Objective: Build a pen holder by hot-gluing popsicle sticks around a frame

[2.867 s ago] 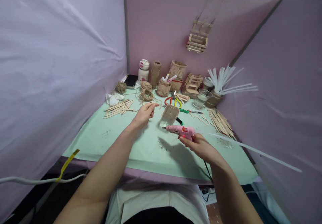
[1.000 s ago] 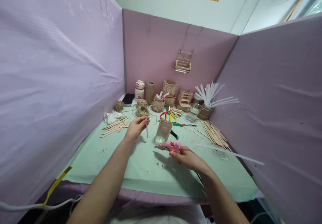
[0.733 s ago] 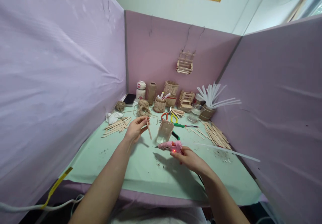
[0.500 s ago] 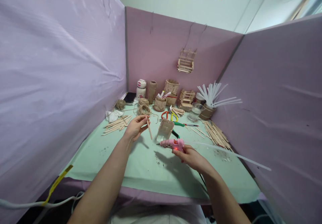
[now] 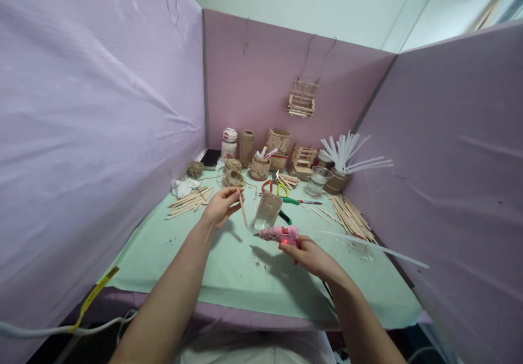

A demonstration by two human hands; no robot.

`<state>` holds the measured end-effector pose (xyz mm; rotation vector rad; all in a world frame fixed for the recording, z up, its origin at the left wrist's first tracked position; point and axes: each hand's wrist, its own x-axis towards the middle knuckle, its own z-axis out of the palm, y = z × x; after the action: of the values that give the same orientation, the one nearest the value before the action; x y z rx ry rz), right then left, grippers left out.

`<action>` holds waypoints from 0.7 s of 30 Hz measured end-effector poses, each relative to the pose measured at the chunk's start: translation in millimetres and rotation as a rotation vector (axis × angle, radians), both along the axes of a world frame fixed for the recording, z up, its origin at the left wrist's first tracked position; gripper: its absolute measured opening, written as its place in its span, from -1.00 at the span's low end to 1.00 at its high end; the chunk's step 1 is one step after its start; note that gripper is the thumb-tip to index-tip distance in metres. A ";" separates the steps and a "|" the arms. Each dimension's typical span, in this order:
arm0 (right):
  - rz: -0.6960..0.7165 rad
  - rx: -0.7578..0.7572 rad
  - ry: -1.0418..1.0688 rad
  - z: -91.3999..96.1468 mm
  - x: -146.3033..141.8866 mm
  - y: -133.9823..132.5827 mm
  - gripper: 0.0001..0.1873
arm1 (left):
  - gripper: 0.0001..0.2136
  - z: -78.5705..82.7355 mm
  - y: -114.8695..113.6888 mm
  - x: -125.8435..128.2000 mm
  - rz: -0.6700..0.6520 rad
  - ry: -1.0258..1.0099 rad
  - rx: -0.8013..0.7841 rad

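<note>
Wooden stick [image 5: 243, 212] is hanging from left hand [image 5: 223, 207], grip pinched; right hand [image 5: 306, 252] is clutching glue gun [image 5: 280, 235]. Seemingly awaiting glue (next move's needing steady aim).

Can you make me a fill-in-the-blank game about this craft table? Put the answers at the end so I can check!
1. The glue gun in the right hand is coloured ____.
2. The thin wooden stick is pinched in the person's ____.
3. The pliers on the table have one red handle and one ____ handle.
4. The tiny light glowing on the glue gun is coloured ____.

Missing words: pink; left hand; yellow; red.
</note>
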<state>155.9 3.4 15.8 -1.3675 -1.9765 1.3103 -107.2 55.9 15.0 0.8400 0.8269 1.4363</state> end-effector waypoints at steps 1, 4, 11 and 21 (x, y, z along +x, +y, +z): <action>0.007 0.000 0.005 -0.4 0.1 0.2 -0.64 | -0.68 0.2 -0.1 0.1 0.000 0.001 0.000; 0.009 -0.002 0.009 -1.4 0.4 0.8 -0.63 | -0.68 0.4 0.0 0.3 0.002 0.000 -0.002; 0.024 -0.002 0.002 -1.3 0.2 2.2 -0.65 | -0.67 -1.1 1.6 0.0 0.005 -0.002 -0.001; 0.020 -0.012 0.041 -0.8 -2.4 0.8 -0.66 | -0.67 -3.3 3.3 -1.6 0.010 0.007 0.008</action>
<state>153.5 4.2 15.0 -1.3194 -1.9627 1.3510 -108.8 59.2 11.6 0.8480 0.8323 1.4474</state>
